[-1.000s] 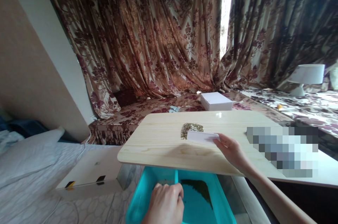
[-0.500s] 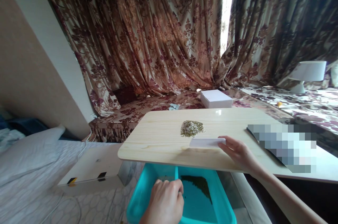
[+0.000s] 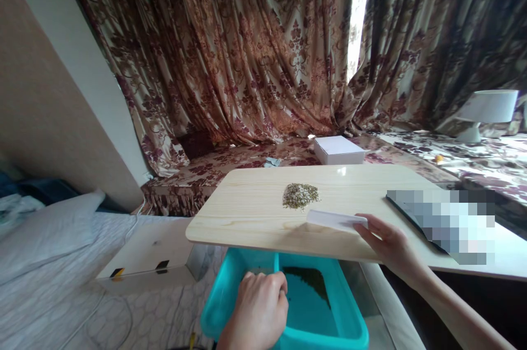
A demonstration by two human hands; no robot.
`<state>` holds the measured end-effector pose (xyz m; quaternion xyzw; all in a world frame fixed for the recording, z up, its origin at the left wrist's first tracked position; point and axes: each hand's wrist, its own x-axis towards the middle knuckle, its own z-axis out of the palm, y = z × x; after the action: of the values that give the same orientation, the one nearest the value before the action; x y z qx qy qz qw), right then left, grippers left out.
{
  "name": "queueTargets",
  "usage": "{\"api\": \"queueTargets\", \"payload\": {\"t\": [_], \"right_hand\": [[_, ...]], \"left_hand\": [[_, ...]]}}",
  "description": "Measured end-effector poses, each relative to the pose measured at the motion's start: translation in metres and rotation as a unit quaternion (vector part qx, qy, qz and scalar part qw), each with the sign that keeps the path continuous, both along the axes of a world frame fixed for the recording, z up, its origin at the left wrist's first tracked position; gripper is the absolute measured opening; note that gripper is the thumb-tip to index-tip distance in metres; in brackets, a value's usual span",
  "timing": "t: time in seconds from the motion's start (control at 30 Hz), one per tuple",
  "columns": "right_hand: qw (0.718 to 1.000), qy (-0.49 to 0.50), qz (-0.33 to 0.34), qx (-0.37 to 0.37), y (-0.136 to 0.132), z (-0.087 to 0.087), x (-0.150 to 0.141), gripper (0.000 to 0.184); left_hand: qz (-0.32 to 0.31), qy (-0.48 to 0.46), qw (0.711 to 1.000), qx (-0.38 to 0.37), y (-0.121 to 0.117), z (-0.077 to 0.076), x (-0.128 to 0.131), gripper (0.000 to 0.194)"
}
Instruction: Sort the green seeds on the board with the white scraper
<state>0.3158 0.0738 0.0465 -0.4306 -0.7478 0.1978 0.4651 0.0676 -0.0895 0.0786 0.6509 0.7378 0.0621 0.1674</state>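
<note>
My right hand [image 3: 389,243] is closed on the end of a thin white flat plate [image 3: 334,220], held at the near side of the wooden tabletop [image 3: 247,207]. Just beyond the plate lies a heap of mixed green and white grains [image 3: 300,196]. Below the table edge stands a turquoise two-part bin [image 3: 348,306]. My left hand [image 3: 258,306] is closed over its middle divider, the fingertips hidden. Small dark green grains [image 3: 315,284] cover a corner of the right compartment. My left hand hides much of the left compartment.
A dark-edged flat object [image 3: 444,229], blurred out, lies on the table's right. Behind the table sits a white box [image 3: 338,150]. Another white box [image 3: 154,251] rests on the bed at left. A lamp [image 3: 494,108] stands at far right.
My right hand and the white plate have moved to the right, and the plate is now turned at an angle. My left hand stays on the bin. The view has shifted slightly.
</note>
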Motion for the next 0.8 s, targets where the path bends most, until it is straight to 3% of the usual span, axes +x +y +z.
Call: {"api": "queueTargets", "payload": {"t": [0.43, 0.8], "right_hand": [[0.996, -0.026, 0.086, -0.022, -0.044, 0.027, -0.002, 0.034], [0.999, 0.004, 0.032, 0.022, -0.007, 0.020, -0.029, 0.032]], "left_hand": [[-0.004, 0.003, 1.000, -0.004, 0.001, 0.001, 0.000, 0.029], [-0.004, -0.007, 1.000, -0.003, 0.001, 0.001, -0.001, 0.027]]}}
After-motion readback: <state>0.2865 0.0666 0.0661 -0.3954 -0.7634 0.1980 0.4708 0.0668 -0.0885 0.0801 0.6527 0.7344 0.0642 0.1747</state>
